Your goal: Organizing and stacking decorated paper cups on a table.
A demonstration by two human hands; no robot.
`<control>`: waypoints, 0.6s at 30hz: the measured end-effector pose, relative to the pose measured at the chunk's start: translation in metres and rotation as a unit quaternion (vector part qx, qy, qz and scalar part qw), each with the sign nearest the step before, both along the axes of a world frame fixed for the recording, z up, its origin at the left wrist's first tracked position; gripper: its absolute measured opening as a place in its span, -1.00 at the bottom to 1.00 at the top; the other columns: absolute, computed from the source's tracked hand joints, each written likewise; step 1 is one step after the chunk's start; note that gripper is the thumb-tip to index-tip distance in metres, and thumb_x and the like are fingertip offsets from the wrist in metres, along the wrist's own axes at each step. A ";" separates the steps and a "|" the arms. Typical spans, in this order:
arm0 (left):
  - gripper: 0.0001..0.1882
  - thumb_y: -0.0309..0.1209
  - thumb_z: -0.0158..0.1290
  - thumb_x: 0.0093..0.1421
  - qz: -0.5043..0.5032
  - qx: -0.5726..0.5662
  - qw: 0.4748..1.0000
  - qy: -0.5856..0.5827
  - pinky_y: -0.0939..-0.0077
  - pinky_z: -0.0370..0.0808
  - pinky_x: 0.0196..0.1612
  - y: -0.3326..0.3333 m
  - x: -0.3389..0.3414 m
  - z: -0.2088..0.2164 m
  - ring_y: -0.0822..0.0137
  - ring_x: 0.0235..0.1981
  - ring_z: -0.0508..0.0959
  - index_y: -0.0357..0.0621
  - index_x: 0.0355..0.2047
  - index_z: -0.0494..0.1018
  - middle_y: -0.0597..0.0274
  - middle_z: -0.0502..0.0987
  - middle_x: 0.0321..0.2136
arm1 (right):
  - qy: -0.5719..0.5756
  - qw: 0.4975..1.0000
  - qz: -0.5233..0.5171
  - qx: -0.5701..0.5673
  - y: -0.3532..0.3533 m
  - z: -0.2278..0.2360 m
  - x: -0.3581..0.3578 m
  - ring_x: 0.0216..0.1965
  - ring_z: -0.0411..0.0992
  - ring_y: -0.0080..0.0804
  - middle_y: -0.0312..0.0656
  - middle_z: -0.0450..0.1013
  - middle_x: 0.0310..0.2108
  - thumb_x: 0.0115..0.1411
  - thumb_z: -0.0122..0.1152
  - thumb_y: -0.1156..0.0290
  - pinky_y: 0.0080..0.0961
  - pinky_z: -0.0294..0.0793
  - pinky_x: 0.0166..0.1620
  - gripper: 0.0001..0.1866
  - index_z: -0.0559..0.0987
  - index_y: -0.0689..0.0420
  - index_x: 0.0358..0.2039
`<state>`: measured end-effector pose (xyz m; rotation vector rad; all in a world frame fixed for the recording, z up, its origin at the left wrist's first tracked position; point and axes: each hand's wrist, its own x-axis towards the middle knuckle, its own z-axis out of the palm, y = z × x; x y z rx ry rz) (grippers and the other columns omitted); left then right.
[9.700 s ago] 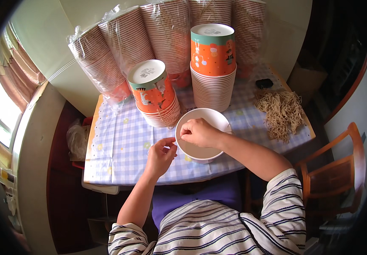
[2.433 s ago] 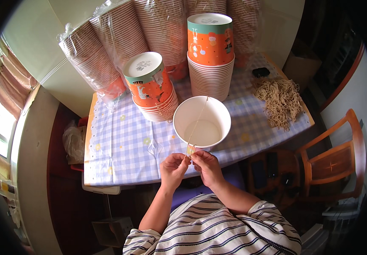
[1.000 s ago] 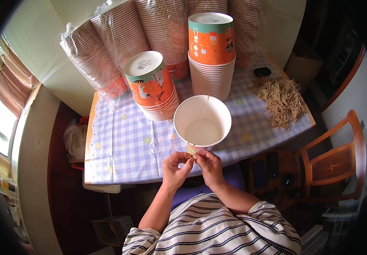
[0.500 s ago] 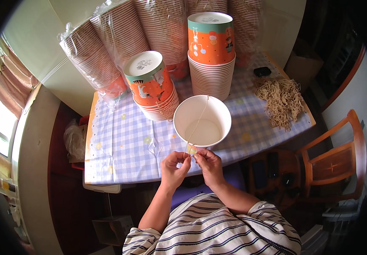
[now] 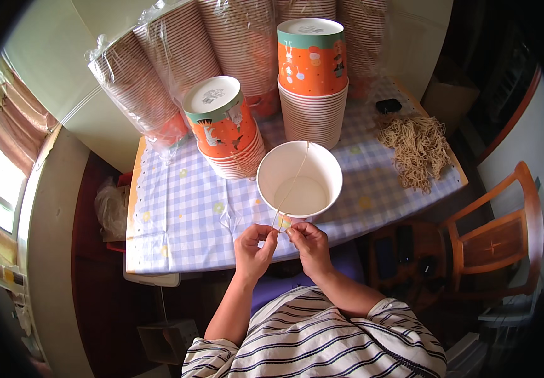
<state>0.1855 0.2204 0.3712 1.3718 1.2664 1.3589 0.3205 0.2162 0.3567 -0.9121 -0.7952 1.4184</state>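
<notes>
Left hand (image 5: pixel 254 252) has edged leftward since the previous frame; we see it pinching string (image 5: pixel 293 183), apparently fastened at the far rim of the upright cup (image 5: pixel 323 181) before us; the right hand (image 5: pixel 311 248) pinches it too, the near end seemingly unfastened.

Ok, colour rundown: the white tub (image 5: pixel 325 170) just past our left hand (image 5: pixel 253 252) and right hand (image 5: pixel 309 249) is plain inside, and the string (image 5: pixel 294 183) between them is pale tan. Beyond our left hand we've got the shorter stack (image 5: pixel 218 135), orange with a green band and animal prints; the taller stack (image 5: pixel 313 60), out past our right hand, is orange and green too. Right of that hand, the string heap (image 5: pixel 415 151) is tan. The cloth (image 5: pixel 183 220) beyond both hands: blue-and-white check, yellow flowers. Our shirt (image 5: pixel 309 334), this side of them: white, dark stripes.
</notes>
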 end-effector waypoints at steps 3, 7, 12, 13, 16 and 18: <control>-0.94 -0.56 0.09 0.11 0.003 0.000 1.000 -0.007 0.70 0.43 -0.40 0.000 0.001 -0.001 0.57 -0.51 0.51 -0.33 -0.45 0.46 0.29 0.54 -0.56 | 0.005 1.000 -0.002 0.003 0.000 -0.001 0.000 -0.47 0.28 -0.73 -0.39 0.40 -0.52 0.18 0.15 0.46 -0.75 0.27 -0.37 -0.90 0.52 0.22 -0.39; -0.94 -0.56 0.09 0.12 0.002 -0.008 1.000 -0.016 0.71 0.42 -0.40 0.000 0.002 0.000 0.57 -0.50 0.50 -0.33 -0.43 0.46 0.30 0.54 -0.55 | 0.003 1.000 -0.009 0.001 0.001 -0.004 0.001 -0.47 0.29 -0.73 -0.39 0.40 -0.51 0.18 0.15 0.47 -0.76 0.27 -0.37 -0.91 0.51 0.22 -0.39; -0.91 -0.53 0.08 0.16 -0.011 -0.044 0.994 -0.095 0.71 0.42 -0.40 0.001 0.001 0.002 0.57 -0.50 0.48 -0.34 -0.40 0.46 0.29 0.53 -0.52 | 0.006 1.000 -0.009 0.002 0.000 -0.006 0.000 -0.46 0.29 -0.73 -0.38 0.41 -0.50 0.18 0.15 0.48 -0.75 0.27 -0.36 -0.92 0.51 0.22 -0.39; -0.91 -0.53 0.08 0.16 -0.011 -0.044 0.994 -0.095 0.71 0.42 -0.40 0.001 0.001 0.002 0.57 -0.50 0.48 -0.34 -0.40 0.46 0.29 0.53 -0.52 | 0.013 1.000 -0.011 0.007 0.000 -0.007 -0.001 -0.46 0.29 -0.73 -0.39 0.41 -0.50 0.18 0.14 0.49 -0.75 0.27 -0.36 -0.93 0.51 0.22 -0.39; -0.90 -0.52 0.07 0.17 -0.016 -0.046 0.993 -0.110 0.70 0.43 -0.39 0.000 0.002 0.001 0.56 -0.49 0.48 -0.34 -0.39 0.46 0.29 0.53 -0.52 | 0.019 1.000 -0.016 0.015 0.001 -0.013 -0.001 -0.45 0.28 -0.75 -0.40 0.40 -0.49 0.19 0.13 0.50 -0.75 0.27 -0.35 -0.93 0.50 0.22 -0.38; -0.90 -0.52 0.07 0.17 -0.029 -0.053 0.990 -0.126 0.70 0.43 -0.38 0.000 0.002 0.001 0.55 -0.49 0.48 -0.34 -0.39 0.47 0.29 0.53 -0.52 | 0.016 1.000 -0.019 0.018 0.001 -0.013 -0.001 -0.45 0.27 -0.75 -0.41 0.39 -0.49 0.20 0.12 0.50 -0.76 0.27 -0.34 -0.94 0.49 0.22 -0.38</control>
